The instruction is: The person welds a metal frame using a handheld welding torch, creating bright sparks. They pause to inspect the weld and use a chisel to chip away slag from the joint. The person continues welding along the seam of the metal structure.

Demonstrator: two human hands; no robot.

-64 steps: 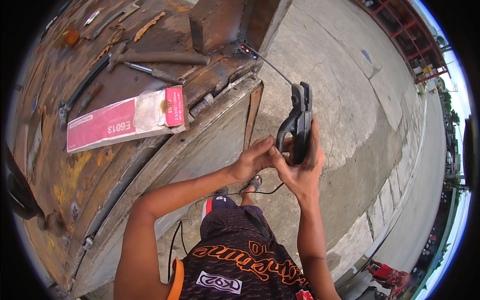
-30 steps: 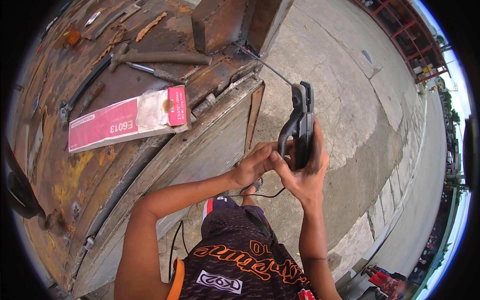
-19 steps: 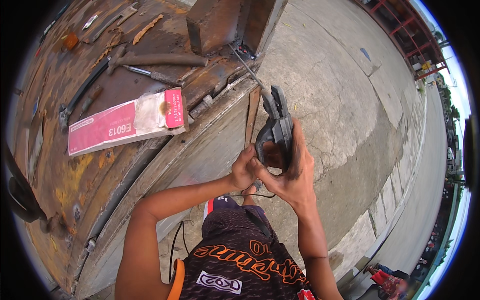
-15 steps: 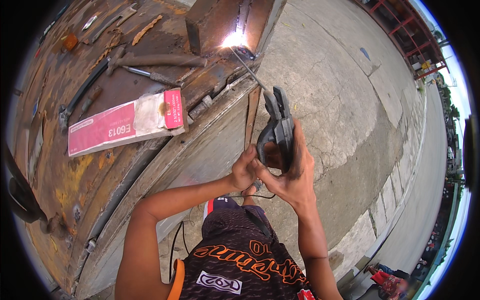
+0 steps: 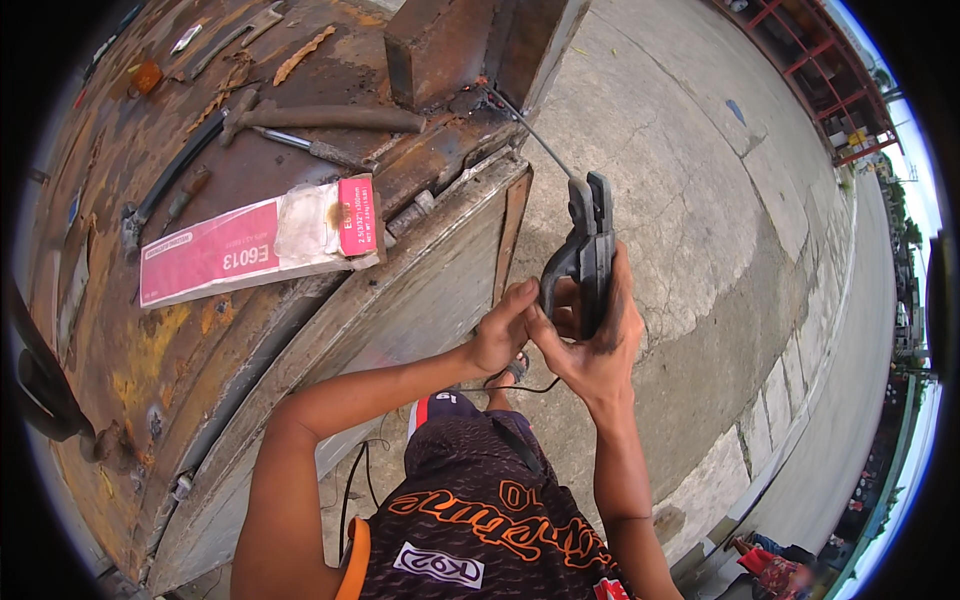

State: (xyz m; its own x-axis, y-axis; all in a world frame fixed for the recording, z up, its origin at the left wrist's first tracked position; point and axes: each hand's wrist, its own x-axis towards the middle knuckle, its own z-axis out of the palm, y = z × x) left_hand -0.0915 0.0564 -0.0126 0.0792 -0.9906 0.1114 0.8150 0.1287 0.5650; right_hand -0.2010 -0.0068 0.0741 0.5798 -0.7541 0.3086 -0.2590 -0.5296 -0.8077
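My right hand (image 5: 597, 350) is wrapped around a black welding electrode holder (image 5: 590, 255), dark smudges showing on its skin. A thin welding rod (image 5: 540, 143) runs from the holder's jaws up and left. Its tip is at the foot of an upright rusty steel section (image 5: 440, 55), where a small orange glow shows at the joint (image 5: 484, 95); whether the tip touches is too small to tell. Close against the right hand, my left hand (image 5: 503, 328) is closed at the holder's lower left side, thumb along the lever and other fingers partly hidden.
On the rusty metal surface (image 5: 170, 350) lie a pink and white electrode box (image 5: 230, 250), a hammer (image 5: 330, 118) and another metal-shafted tool (image 5: 310, 148). A black cable (image 5: 365, 470) hangs by my legs. Concrete pavement (image 5: 690, 230) spreads rightward; a person in red (image 5: 775, 570) is at lower right.
The bright white welding arc has gone out, leaving a small orange glow. Both hands and the holder have shifted slightly right, and the rod's tip with them.
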